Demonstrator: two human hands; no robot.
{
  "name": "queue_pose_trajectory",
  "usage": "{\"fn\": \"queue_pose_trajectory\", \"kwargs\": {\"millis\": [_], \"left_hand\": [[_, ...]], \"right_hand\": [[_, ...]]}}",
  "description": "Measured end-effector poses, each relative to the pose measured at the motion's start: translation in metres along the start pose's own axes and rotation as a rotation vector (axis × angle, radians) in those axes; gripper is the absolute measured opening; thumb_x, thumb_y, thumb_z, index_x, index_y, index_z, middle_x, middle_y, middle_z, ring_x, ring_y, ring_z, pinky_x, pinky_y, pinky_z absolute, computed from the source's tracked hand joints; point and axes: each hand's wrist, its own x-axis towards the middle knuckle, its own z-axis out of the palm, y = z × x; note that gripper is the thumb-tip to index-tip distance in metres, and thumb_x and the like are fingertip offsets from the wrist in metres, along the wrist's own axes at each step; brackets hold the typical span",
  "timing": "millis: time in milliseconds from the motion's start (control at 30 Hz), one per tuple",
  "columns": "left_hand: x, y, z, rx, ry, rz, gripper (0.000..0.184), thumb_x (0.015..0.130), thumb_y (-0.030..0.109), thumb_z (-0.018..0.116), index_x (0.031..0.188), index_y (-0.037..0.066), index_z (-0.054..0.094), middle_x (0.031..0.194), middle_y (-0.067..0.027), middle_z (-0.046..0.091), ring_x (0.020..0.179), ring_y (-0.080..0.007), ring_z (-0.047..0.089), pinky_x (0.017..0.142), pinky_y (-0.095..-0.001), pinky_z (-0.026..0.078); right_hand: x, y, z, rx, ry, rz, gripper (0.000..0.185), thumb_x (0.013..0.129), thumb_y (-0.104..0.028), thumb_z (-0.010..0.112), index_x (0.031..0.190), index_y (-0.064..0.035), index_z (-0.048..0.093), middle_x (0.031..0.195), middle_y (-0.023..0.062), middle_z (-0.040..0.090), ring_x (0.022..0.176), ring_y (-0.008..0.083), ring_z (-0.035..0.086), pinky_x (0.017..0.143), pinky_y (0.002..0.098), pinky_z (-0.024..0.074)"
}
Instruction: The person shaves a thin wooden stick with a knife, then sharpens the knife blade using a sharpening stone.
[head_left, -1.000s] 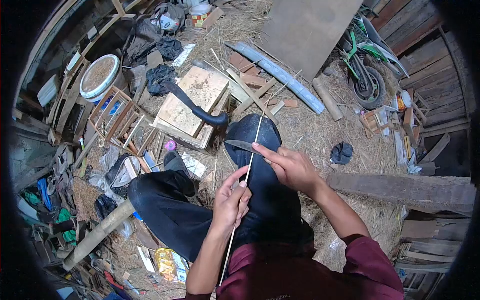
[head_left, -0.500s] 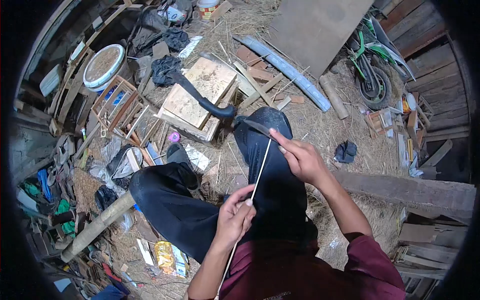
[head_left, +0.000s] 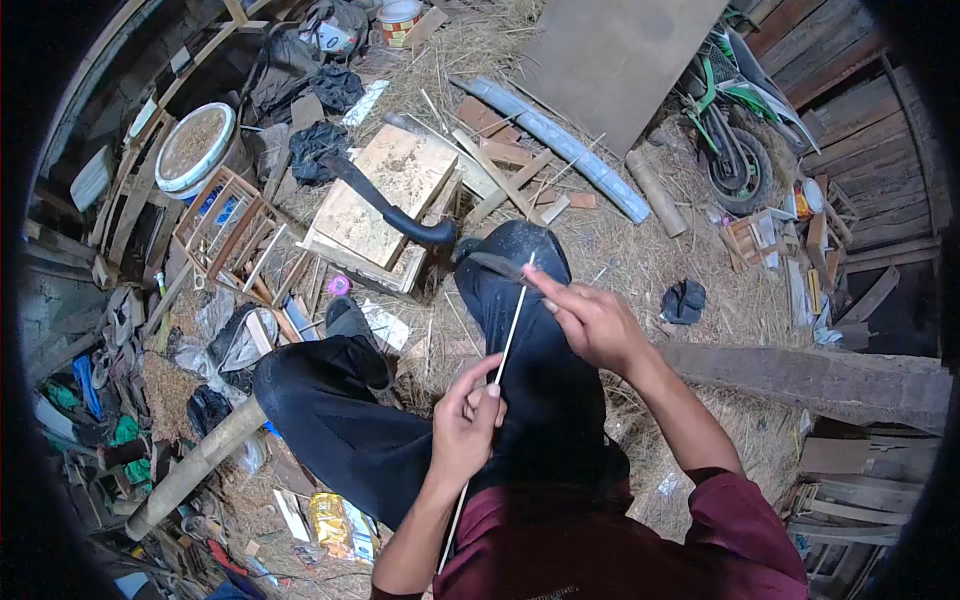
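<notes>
My left hand is closed around a thin pale stick, thumb and forefinger pinching it above my lap. The stick slants from beside my waist up to my bent right knee. My right hand grips a small knife, its handle hidden in the fist. The knife's dark blade points left and crosses the stick near its upper end, over the black trousers. Ahead of the knee, a large curved blade with a black handle lies on a wooden block.
A wooden crate frame and a white-rimmed bucket stand left. A long grey-blue strip lies on the straw-covered floor. At right are a green motorbike and a thick wooden beam; a pole lies lower left.
The view has shifted slightly, so the surroundings sit a little further left. A short end of the stick now shows beyond the knife blade. Both hands keep their hold.
</notes>
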Motion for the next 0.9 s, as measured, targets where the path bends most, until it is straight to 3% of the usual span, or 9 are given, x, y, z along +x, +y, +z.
{"fn": "queue_pose_trajectory", "kwargs": {"millis": [233, 333, 467, 633, 833, 867, 900], "left_hand": [[0.027, 0.012, 0.009, -0.01, -0.018, -0.019, 0.034, 0.099, 0.011, 0.049, 0.133, 0.005, 0.05, 0.061, 0.0034, 0.048, 0.043, -0.0015, 0.036, 0.039, -0.0191, 0.026], [0.034, 0.017, 0.013, -0.058, -0.011, -0.067, 0.035, 0.099, 0.011, 0.05, 0.133, 0.004, 0.05, 0.061, 0.0037, 0.047, 0.043, -0.0015, 0.036, 0.038, -0.0192, 0.026], [0.024, 0.01, 0.013, 0.023, 0.044, 0.045, 0.035, 0.099, 0.011, 0.05, 0.133, 0.004, 0.051, 0.062, 0.0045, 0.046, 0.045, -0.0009, 0.036, 0.04, -0.0188, 0.025], [-0.01, 0.007, 0.001, 0.019, 0.012, -0.036, 0.034, 0.098, 0.009, 0.051, 0.131, 0.001, 0.051, 0.063, 0.004, 0.047, 0.048, -0.0015, 0.036, 0.043, -0.0188, 0.025], [-0.03, -0.001, -0.005, -0.124, 0.006, -0.109, 0.035, 0.097, 0.01, 0.053, 0.131, -0.001, 0.049, 0.061, 0.004, 0.044, 0.049, -0.0023, 0.036, 0.044, -0.0191, 0.024], [-0.02, -0.002, -0.004, -0.157, -0.02, -0.105, 0.037, 0.098, 0.012, 0.053, 0.132, 0.001, 0.048, 0.062, 0.0028, 0.045, 0.044, -0.0024, 0.033, 0.04, -0.019, 0.024], [-0.01, 0.003, -0.003, -0.218, -0.031, -0.157, 0.037, 0.098, 0.013, 0.052, 0.133, 0.002, 0.047, 0.062, 0.0023, 0.045, 0.042, -0.0026, 0.032, 0.039, -0.019, 0.024]], "right_hand": [[-0.004, -0.006, -0.015, -0.011, -0.181, -0.12, 0.053, 0.092, -0.016, 0.056, 0.141, -0.0333, 0.046, 0.067, 0.0142, 0.052, 0.063, 0.035, 0.057, 0.059, 0.0442, 0.0484], [-0.001, -0.006, -0.012, 0.007, -0.136, -0.104, 0.052, 0.092, -0.016, 0.056, 0.141, -0.0325, 0.047, 0.067, 0.0144, 0.052, 0.063, 0.0347, 0.058, 0.058, 0.0446, 0.048], [-0.001, -0.01, -0.004, 0.045, -0.088, -0.077, 0.05, 0.093, -0.017, 0.055, 0.14, -0.0314, 0.048, 0.066, 0.0146, 0.051, 0.062, 0.0347, 0.058, 0.058, 0.0443, 0.0481], [0.002, 0.002, 0.005, 0.076, 0.053, -0.039, 0.048, 0.093, -0.017, 0.055, 0.139, -0.0286, 0.05, 0.066, 0.0152, 0.052, 0.062, 0.036, 0.058, 0.059, 0.0437, 0.0484], [0.001, 0.007, 0.007, 0.185, 0.072, -0.045, 0.048, 0.094, -0.013, 0.052, 0.141, -0.0194, 0.047, 0.082, 0.0201, 0.063, 0.077, 0.0385, 0.063, 0.072, 0.0419, 0.0509], [0.0, 0.008, 0.01, 0.22, 0.095, -0.062, 0.048, 0.094, -0.013, 0.052, 0.141, -0.0185, 0.047, 0.083, 0.0202, 0.064, 0.078, 0.039, 0.063, 0.073, 0.0419, 0.0509], [0.0, 0.008, 0.011, 0.201, 0.135, -0.109, 0.047, 0.096, -0.015, 0.05, 0.143, -0.016, 0.044, 0.08, 0.0177, 0.064, 0.073, 0.0342, 0.063, 0.069, 0.0385, 0.0504]]}}
